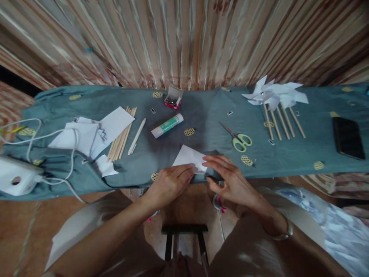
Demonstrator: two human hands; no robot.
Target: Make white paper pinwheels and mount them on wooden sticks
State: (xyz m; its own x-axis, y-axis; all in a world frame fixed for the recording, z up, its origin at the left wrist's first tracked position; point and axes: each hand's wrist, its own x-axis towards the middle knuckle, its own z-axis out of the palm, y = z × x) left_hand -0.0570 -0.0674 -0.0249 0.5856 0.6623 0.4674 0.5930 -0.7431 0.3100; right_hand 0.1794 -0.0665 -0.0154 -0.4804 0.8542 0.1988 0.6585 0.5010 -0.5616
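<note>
A small piece of white paper (190,154) lies at the table's front edge, directly before me. My left hand (173,180) is closed on its lower left side, fingers pressed together over the near edge. At the paper's right corner is my right hand (230,179), its thumb apart from the fingers and the fingertips touching the sheet. Beyond the paper lies a glue stick (167,125) with a green label, capped. Scissors (238,139) with pale green handles rest to the right, blades pointing away to the left.
Wooden sticks (122,134), a white pen (137,136) and white paper sheets (77,134) lie left. A small box of metal pins (173,98) stands at the back. Paper pinwheels (273,94) on sticks and a phone (348,137) are right. A white corded device (17,177) sits far left.
</note>
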